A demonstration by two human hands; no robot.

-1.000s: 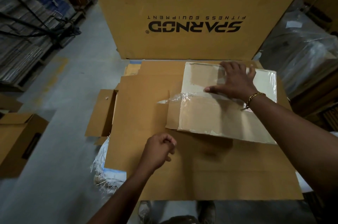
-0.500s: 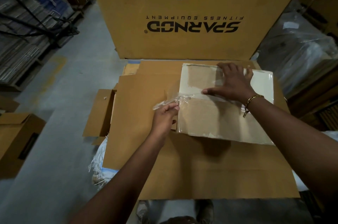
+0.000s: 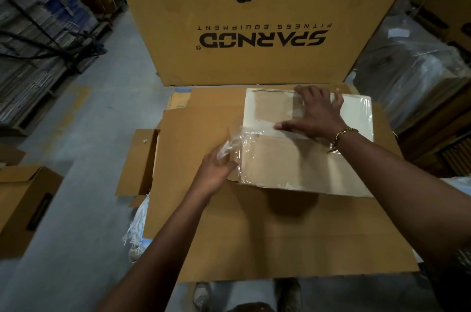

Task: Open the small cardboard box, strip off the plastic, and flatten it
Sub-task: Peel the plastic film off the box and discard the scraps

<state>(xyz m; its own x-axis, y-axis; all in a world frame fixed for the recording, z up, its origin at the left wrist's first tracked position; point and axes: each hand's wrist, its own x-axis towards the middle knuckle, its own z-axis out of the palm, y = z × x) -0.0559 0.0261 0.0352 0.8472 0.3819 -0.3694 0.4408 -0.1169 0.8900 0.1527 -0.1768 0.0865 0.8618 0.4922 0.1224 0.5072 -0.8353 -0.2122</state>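
The small cardboard box [image 3: 293, 164] lies nearly flat on a large sheet of brown cardboard [image 3: 267, 240], its upper panel pale and its lower panel brown. Clear plastic [image 3: 235, 141] is lifted and bunched at the box's left edge. My left hand [image 3: 216, 170] grips that loose plastic beside the left edge. My right hand [image 3: 317, 114] presses flat on the upper panel with fingers spread, a gold bracelet on the wrist.
A tall SPARNOD carton [image 3: 260, 18] stands upright right behind the work sheet. An open brown box [image 3: 23, 207] sits on the grey floor at left. Plastic-wrapped goods [image 3: 420, 77] are stacked at right, pallets of flat stock [image 3: 38, 31] at far left.
My left hand rose from the sheet to the box's left edge, took hold of the loose plastic and has pulled it down and leftward. My right hand stayed pressed on the box.
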